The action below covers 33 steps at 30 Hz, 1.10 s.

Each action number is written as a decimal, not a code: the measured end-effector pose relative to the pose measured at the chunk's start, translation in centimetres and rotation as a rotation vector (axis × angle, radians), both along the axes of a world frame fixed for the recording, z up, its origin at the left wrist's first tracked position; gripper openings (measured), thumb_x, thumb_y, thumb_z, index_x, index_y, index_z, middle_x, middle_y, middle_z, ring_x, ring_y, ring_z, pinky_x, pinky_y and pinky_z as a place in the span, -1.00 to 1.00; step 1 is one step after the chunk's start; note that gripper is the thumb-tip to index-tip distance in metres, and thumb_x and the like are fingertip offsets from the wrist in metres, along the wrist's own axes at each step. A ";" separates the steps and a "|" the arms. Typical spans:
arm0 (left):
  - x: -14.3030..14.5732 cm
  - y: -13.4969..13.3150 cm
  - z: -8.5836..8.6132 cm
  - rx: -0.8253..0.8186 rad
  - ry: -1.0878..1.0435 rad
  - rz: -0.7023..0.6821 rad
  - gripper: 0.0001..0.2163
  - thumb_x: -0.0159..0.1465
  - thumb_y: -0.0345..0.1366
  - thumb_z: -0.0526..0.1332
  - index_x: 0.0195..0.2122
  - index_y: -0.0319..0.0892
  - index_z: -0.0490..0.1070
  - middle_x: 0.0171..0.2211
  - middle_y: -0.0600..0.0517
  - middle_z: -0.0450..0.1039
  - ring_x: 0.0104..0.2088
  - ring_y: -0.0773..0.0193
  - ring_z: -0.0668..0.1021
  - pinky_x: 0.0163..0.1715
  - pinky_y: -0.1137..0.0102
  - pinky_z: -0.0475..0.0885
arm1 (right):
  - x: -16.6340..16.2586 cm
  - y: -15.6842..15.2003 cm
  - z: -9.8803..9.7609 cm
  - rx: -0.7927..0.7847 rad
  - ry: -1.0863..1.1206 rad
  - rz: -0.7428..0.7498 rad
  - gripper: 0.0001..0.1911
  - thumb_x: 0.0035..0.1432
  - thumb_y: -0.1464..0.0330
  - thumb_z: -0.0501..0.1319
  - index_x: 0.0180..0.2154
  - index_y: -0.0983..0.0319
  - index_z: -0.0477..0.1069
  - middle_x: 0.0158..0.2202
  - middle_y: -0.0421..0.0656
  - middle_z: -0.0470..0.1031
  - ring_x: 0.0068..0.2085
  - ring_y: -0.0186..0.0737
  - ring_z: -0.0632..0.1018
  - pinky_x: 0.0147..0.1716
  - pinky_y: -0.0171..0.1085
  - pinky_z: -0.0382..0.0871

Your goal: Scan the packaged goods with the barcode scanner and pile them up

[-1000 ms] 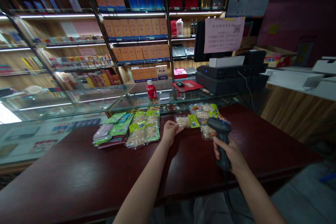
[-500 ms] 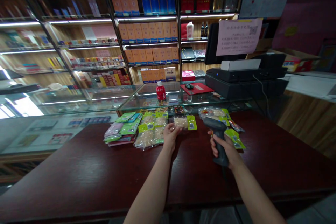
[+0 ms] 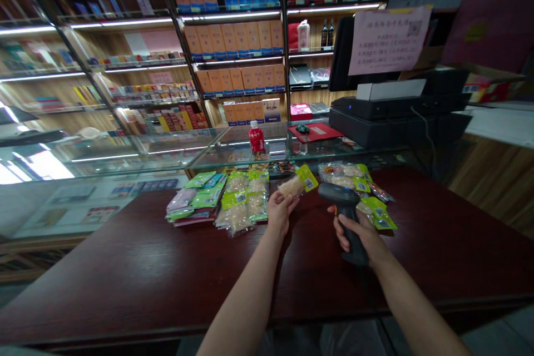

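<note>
My left hand (image 3: 282, 211) pinches the near end of a clear snack packet (image 3: 291, 187) with a yellow-green label, which tilts up toward the right. My right hand (image 3: 359, 233) is wrapped round the handle of a dark barcode scanner (image 3: 339, 193), its head pointing left toward the packet. Left of my left hand lie several similar snack packets (image 3: 237, 217) in a group. Beside them is a stack of green and pink packets (image 3: 200, 196). More label-topped packets (image 3: 377, 212) lie to the right, partly behind the scanner and my right hand.
The dark red table (image 3: 137, 267) meets a glass counter (image 3: 208, 158) at the back. On the glass stand a red bottle (image 3: 256, 138) and a red mat (image 3: 321, 132) with a mouse. A monitor (image 3: 342, 55) and black till (image 3: 367, 125) stand back right. The scanner's cable hangs below.
My left hand has moved slightly right, and the packet in it has turned from lying level to tilting up at its label end. The scanner stays in my right hand.
</note>
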State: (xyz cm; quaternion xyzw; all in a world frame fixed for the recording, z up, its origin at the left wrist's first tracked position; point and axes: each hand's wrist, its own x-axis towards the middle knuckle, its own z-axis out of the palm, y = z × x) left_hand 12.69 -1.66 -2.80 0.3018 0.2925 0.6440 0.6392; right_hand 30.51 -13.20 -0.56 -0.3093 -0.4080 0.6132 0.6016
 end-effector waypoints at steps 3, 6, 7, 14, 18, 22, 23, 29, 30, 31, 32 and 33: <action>0.1 -0.1 -0.1 -0.047 -0.027 0.004 -0.66 -0.05 -0.38 0.45 -0.32 -0.20 0.32 -0.41 0.08 0.52 -0.39 0.32 0.60 -0.20 0.32 0.51 | 0.0 0.0 -0.1 -0.001 0.004 -0.007 -0.71 0.09 0.24 0.34 -0.17 0.22 0.42 -0.55 -0.31 0.36 -0.69 -0.47 0.34 -0.76 -0.46 0.22; 0.0 0.1 0.0 -0.110 -0.050 0.048 -0.75 0.02 -0.40 0.42 -0.37 -0.22 0.34 -0.48 0.13 0.47 -0.48 0.47 0.54 -0.32 0.51 0.47 | 0.1 0.0 -0.1 -0.002 0.004 -0.008 -0.71 0.09 0.25 0.34 -0.17 0.22 0.41 -0.56 -0.32 0.36 -0.69 -0.47 0.34 -0.76 -0.47 0.22; 0.0 0.1 0.1 -0.130 -0.063 0.063 -0.77 0.03 -0.43 0.41 -0.40 -0.23 0.34 -0.50 0.13 0.46 -0.49 0.49 0.52 -0.34 0.54 0.46 | 0.1 0.0 0.0 -0.001 0.002 -0.011 -0.71 0.09 0.25 0.34 -0.17 0.22 0.41 -0.56 -0.31 0.36 -0.69 -0.47 0.35 -0.76 -0.47 0.22; 0.3 0.4 0.5 -0.171 -0.148 0.065 -0.71 -0.02 -0.68 0.32 -0.35 -0.25 0.34 -0.41 0.02 0.53 -0.36 0.33 0.61 -0.16 0.39 0.54 | 0.1 0.0 -0.1 -0.010 0.004 -0.020 -0.71 0.09 0.25 0.35 -0.17 0.22 0.41 -0.56 -0.31 0.37 -0.69 -0.46 0.35 -0.76 -0.46 0.22; 0.6 0.2 0.1 -0.121 -0.054 0.015 -0.68 -0.06 -0.67 0.35 -0.31 -0.26 0.37 -0.40 0.01 0.54 -0.34 0.24 0.63 -0.11 0.25 0.55 | 0.1 0.0 -0.2 -0.014 0.004 -0.024 -0.70 0.09 0.26 0.35 -0.16 0.22 0.40 -0.55 -0.31 0.36 -0.69 -0.46 0.35 -0.76 -0.46 0.21; 0.9 0.1 -0.6 -0.058 0.023 0.007 -0.69 -0.09 -0.61 0.41 -0.38 -0.28 0.35 -0.39 -0.02 0.54 -0.32 0.21 0.64 -0.08 0.20 0.53 | 0.1 -0.2 -0.1 0.032 0.007 -0.007 -0.71 0.12 0.26 0.32 -0.13 0.22 0.38 -0.54 -0.30 0.37 -0.68 -0.46 0.34 -0.75 -0.45 0.22; 0.9 0.1 -0.7 -0.046 0.026 0.014 -0.69 -0.10 -0.59 0.42 -0.38 -0.28 0.35 -0.38 -0.01 0.54 -0.32 0.21 0.64 -0.09 0.20 0.53 | 0.1 -0.2 0.0 0.050 0.013 0.002 -0.71 0.13 0.27 0.31 -0.12 0.21 0.37 -0.54 -0.30 0.37 -0.68 -0.46 0.34 -0.75 -0.45 0.22; 1.0 0.4 -1.0 -0.013 0.007 0.052 -0.64 -0.14 -0.53 0.45 -0.33 -0.26 0.38 -0.40 0.03 0.53 -0.32 0.22 0.63 -0.10 0.20 0.52 | 0.2 -0.5 0.2 0.106 0.056 0.051 -0.75 0.16 0.27 0.29 -0.14 0.18 0.35 -0.52 -0.30 0.37 -0.69 -0.46 0.33 -0.74 -0.45 0.23; 1.1 0.4 -1.0 -0.011 0.007 0.057 -0.63 -0.15 -0.53 0.46 -0.33 -0.26 0.38 -0.40 0.04 0.53 -0.32 0.23 0.63 -0.09 0.20 0.52 | 0.2 -0.5 0.2 0.106 0.056 0.053 -0.76 0.16 0.28 0.28 -0.15 0.18 0.34 -0.53 -0.31 0.36 -0.69 -0.46 0.33 -0.74 -0.45 0.23; 1.1 0.4 -1.0 -0.011 0.006 0.064 -0.62 -0.16 -0.52 0.47 -0.33 -0.25 0.39 -0.40 0.04 0.53 -0.33 0.25 0.63 -0.08 0.21 0.52 | 0.2 -0.5 0.2 0.106 0.055 0.053 -0.78 0.17 0.28 0.28 -0.16 0.18 0.34 -0.53 -0.31 0.36 -0.69 -0.46 0.33 -0.74 -0.45 0.23; 1.1 0.4 -1.0 -0.012 0.006 0.073 -0.62 -0.16 -0.52 0.47 -0.32 -0.25 0.39 -0.40 0.04 0.53 -0.34 0.27 0.62 -0.07 0.21 0.51 | 0.2 -0.5 0.1 0.107 0.056 0.053 -0.79 0.17 0.28 0.27 -0.17 0.18 0.34 -0.54 -0.31 0.35 -0.69 -0.47 0.33 -0.74 -0.46 0.23; 1.2 0.4 -1.0 -0.014 0.007 0.081 -0.61 -0.17 -0.51 0.48 -0.32 -0.25 0.40 -0.40 0.05 0.54 -0.35 0.28 0.62 -0.07 0.21 0.51 | 0.2 -0.5 0.1 0.108 0.059 0.052 -0.79 0.17 0.27 0.27 -0.18 0.18 0.34 -0.54 -0.32 0.35 -0.69 -0.47 0.33 -0.74 -0.46 0.22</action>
